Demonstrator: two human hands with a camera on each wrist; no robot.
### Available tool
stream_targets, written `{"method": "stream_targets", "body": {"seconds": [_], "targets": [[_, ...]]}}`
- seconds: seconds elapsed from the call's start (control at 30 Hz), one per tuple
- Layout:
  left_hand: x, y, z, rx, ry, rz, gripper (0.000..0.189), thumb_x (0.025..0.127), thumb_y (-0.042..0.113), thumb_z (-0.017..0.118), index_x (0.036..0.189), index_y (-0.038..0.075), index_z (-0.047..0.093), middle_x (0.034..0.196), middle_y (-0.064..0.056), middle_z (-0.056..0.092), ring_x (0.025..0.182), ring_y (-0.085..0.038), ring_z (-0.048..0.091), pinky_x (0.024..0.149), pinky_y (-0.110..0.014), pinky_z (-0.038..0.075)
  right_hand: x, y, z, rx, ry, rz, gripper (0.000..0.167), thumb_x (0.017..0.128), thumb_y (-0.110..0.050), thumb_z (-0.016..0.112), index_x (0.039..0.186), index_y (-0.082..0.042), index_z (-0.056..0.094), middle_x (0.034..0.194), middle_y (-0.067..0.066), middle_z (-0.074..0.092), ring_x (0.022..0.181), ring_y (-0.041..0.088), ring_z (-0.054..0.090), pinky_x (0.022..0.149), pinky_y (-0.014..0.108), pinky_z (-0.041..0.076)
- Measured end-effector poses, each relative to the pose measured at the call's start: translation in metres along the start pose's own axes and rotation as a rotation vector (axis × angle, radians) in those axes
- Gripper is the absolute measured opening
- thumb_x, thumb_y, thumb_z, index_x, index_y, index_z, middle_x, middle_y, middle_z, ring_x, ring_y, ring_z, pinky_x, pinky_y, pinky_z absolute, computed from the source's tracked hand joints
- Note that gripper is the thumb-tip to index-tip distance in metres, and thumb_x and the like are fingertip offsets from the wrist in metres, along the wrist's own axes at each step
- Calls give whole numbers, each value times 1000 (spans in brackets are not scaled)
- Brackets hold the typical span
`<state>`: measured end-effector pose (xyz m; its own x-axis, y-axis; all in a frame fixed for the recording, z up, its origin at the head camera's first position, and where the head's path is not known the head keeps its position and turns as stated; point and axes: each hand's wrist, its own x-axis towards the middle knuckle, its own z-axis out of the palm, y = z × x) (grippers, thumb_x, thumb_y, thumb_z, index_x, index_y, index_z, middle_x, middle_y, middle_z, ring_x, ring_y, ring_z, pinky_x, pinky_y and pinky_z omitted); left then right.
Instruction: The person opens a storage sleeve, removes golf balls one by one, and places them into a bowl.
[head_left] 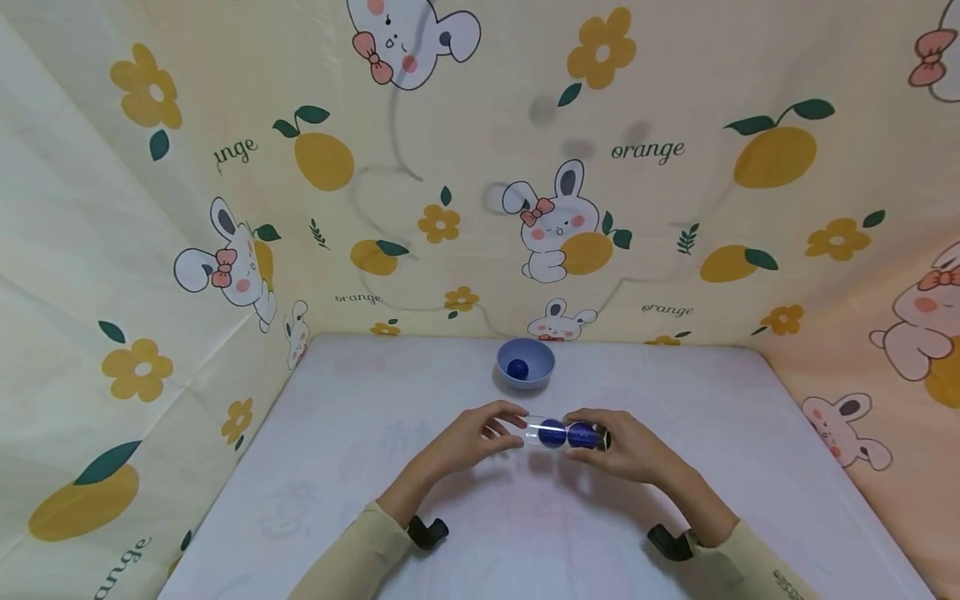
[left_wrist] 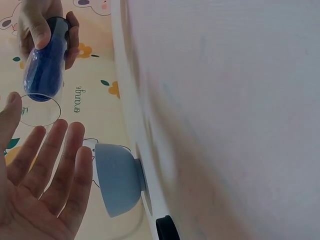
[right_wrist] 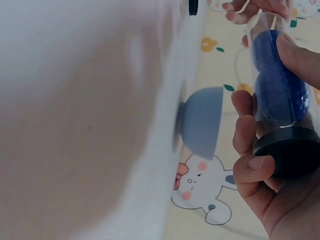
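Observation:
Held level above the table is a clear tube [head_left: 532, 427] with two dark blue balls [head_left: 552, 433] inside. My right hand [head_left: 630, 446] grips it near its black end cap [right_wrist: 287, 155], thumb on one side and fingers curled round the other. The tube's left end is uncapped, a round rim showing in the left wrist view. At that rim is my left hand [head_left: 465, 437], its fingers spread and gently bent, the thumb apart from them. Beyond both hands stands a light blue bowl [head_left: 527, 386] holding another dark blue ball [head_left: 517, 369].
The bowl stands near the back edge of the white-covered table [head_left: 360, 417]. A printed cloth [head_left: 480, 275] with rabbits and oranges rises behind the table and along both sides. Black straps [head_left: 429, 533] are on both wrists.

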<state>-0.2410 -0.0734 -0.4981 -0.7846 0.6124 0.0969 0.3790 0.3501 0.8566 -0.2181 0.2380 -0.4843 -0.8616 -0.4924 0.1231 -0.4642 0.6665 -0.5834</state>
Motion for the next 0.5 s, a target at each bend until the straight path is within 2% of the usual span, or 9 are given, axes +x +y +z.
{"method": "stream_targets", "body": {"seconds": [0.2, 0.37, 0.5], "targets": [[0, 0, 3, 21, 17, -24, 47, 103, 31, 76, 145, 15, 63, 128, 5, 75, 106, -9, 71, 91, -28, 59, 2, -2, -2, -15, -17, 3, 53, 93, -50, 83, 135, -19, 73, 120, 0, 75, 86, 14, 62, 70, 25, 51], [0, -2, 5, 23, 30, -27, 45, 103, 31, 76, 143, 15, 64, 126, 6, 75, 105, -8, 71, 91, -28, 59, 3, -3, -3, -28, -26, 11, 54, 93, -52, 83, 135, -19, 72, 121, 0, 75, 88, 12, 62, 72, 26, 52], [1, -2, 7, 29, 37, -25, 44, 103, 31, 76, 143, 16, 65, 126, 6, 75, 105, -8, 71, 91, -29, 59, 3, -4, -4, -28, -34, 23, 52, 93, -50, 84, 134, -20, 72, 114, -3, 75, 84, 14, 62, 69, 26, 51]]}}
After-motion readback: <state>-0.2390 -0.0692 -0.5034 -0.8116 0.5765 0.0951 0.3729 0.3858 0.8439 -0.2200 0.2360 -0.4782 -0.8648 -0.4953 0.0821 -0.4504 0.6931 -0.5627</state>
